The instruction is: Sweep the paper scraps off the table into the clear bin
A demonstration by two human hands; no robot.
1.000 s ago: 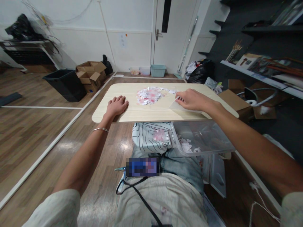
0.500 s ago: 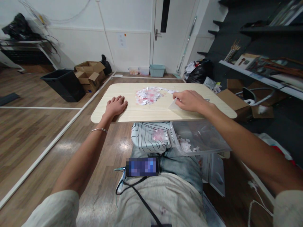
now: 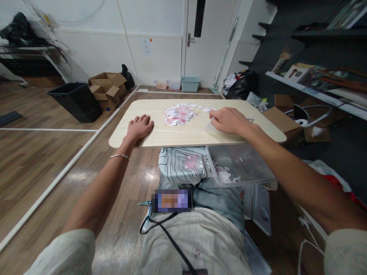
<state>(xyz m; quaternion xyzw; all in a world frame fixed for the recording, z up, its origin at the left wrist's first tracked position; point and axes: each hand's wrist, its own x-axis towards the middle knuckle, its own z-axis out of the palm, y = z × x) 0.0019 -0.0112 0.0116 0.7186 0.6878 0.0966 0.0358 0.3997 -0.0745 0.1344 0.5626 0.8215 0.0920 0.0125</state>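
My left hand (image 3: 140,126) lies palm down on the left part of the pale wooden tabletop (image 3: 172,139), fingers slightly spread, holding nothing. At the right, my right hand (image 3: 229,120) is closed on a flat, pale, thin piece with a pointed corner (image 3: 210,126); its other end pokes out beyond the hand, and its kind is unclear. Between the hands, nearer the right one, lies a heap of small white and pink paper-like pieces (image 3: 180,114). A thin trail of pieces (image 3: 205,109) runs from the heap toward my right fingers.
Below the table's front edge, a clear plastic bin (image 3: 246,162) holds more white pieces. Beside it is a line-patterned cloth (image 3: 174,166) with pinkish bits. A phone (image 3: 171,201) rests on my lap. A black bin (image 3: 76,101) and cardboard boxes (image 3: 107,89) stand at left.
The view has shifted very slightly. Both hands keep nearly the same places on the tabletop, and the pale piece stays in my right hand.
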